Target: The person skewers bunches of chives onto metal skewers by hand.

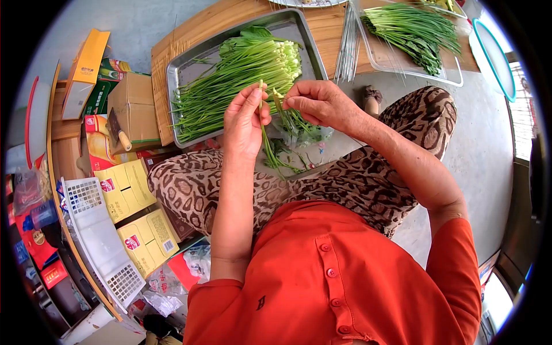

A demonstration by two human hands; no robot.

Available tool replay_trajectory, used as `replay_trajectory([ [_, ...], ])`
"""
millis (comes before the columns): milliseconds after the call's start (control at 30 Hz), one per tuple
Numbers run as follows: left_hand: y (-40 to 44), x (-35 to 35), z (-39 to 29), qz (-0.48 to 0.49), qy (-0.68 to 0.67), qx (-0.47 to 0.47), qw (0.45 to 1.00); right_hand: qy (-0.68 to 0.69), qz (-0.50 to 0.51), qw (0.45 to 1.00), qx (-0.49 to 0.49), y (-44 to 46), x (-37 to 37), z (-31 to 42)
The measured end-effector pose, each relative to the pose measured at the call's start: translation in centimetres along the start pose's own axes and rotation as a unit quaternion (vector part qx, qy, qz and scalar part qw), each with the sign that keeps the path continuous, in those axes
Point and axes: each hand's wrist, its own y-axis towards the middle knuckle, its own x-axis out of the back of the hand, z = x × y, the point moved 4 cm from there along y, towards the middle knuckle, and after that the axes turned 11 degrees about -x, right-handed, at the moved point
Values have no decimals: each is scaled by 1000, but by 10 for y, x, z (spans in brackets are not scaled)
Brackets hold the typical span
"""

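My left hand is closed around a thin green vegetable stalk, whose top pokes above the fingertips and whose lower end trails below the hand. Close beside it, my right hand pinches a yellowish-green leaf; whether the leaf is still joined to the stalk I cannot tell. Just beyond both hands lies a metal tray with a thick bundle of long green stalks, pale ends to the right. Leafy scraps sit in a clear plastic bag below the hands.
Metal skewers lie on the wooden table beside a clear plastic tub of long greens. At left, a knife leans by a cardboard box. Yellow boxes and a white plastic basket stand nearer.
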Motion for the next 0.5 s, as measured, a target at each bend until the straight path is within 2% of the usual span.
replay_trajectory([
  [500,1,3,-5,6,30,5,1000,-9,7,1000,-4,0,0,-1],
])
